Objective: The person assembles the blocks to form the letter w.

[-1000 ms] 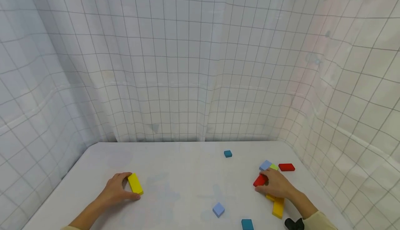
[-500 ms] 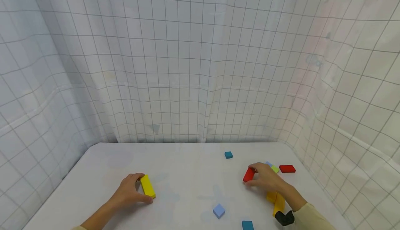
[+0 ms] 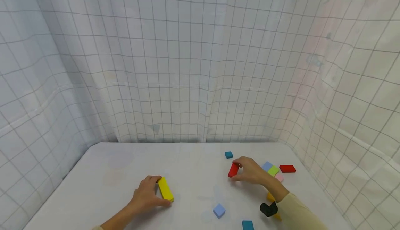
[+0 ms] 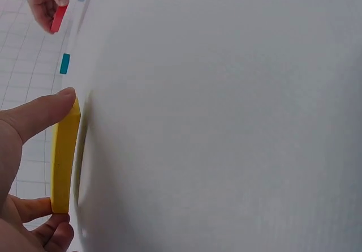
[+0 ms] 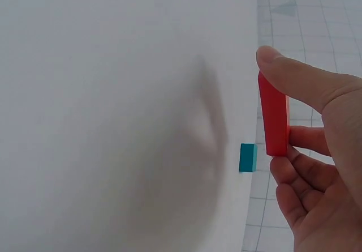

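A long yellow block (image 3: 165,189) is held lengthwise in my left hand (image 3: 147,195), thumb at its near end and fingertips at the far one. The left wrist view shows the same yellow block (image 4: 65,158) with a shadow beside it on the white table. My right hand (image 3: 251,171) pinches a shorter red block (image 3: 233,170) by its two ends. In the right wrist view the thumb presses the top end of the red block (image 5: 274,116), other fingers curled at its lower end. A small teal block (image 3: 228,154) lies just beyond the right hand.
On the white table (image 3: 187,167), blue (image 3: 267,166), lime green (image 3: 273,170) and pink (image 3: 279,177) blocks cluster at the right, near another red block (image 3: 287,168). Yellow-orange blocks (image 3: 270,197) lie partly under the right forearm. A light blue block (image 3: 219,210) and a teal one (image 3: 248,225) sit in front.
My left hand has carried the yellow block to the right. My right hand has brought the red block leftward, away from the cluster, uncovering the green and pink blocks.
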A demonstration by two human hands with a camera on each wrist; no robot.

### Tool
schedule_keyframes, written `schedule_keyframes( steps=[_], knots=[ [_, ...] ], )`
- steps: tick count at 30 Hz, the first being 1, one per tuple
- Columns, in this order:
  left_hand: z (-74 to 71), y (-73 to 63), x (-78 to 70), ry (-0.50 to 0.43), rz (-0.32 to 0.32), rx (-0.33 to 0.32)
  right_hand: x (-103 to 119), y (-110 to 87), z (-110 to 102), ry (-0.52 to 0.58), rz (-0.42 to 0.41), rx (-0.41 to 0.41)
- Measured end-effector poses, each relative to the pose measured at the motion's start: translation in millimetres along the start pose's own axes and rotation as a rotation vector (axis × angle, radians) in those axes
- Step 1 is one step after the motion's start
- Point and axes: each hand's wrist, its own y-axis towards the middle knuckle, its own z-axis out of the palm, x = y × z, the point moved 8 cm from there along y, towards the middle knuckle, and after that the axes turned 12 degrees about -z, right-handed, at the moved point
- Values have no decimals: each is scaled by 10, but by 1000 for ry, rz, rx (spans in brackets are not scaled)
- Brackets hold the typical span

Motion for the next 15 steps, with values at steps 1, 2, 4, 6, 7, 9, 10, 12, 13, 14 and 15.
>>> schedule_keyframes(
  steps=[1,2,4,6,7,9,10,12,13,14,15],
  knots=[
    [18,-3,-14,7,-1,2,37,37,9,-1,-18,5],
    [34,-6,-23,11,-4,5,67,74,22,-4,-34,9],
    [52,-18,-34,15,-10,12,137,148,42,-11,-71,16],
    [62,-26,-33,18,-15,14,203,223,55,-17,-108,17],
    [61,-31,-38,19,-13,13,234,256,60,-18,-125,17],
    [59,-36,-45,22,-9,9,291,328,77,-9,-148,18],
    [58,-37,-49,25,-6,9,322,365,87,0,-161,19],
    [61,-37,-54,29,-6,7,382,434,119,7,-189,25],
    [63,-38,-59,33,-5,8,413,467,139,13,-200,30],
    [67,-37,-58,36,-6,8,443,497,158,17,-208,36],
    [70,-36,-59,40,-6,8,470,528,178,21,-216,42]
  ],
)
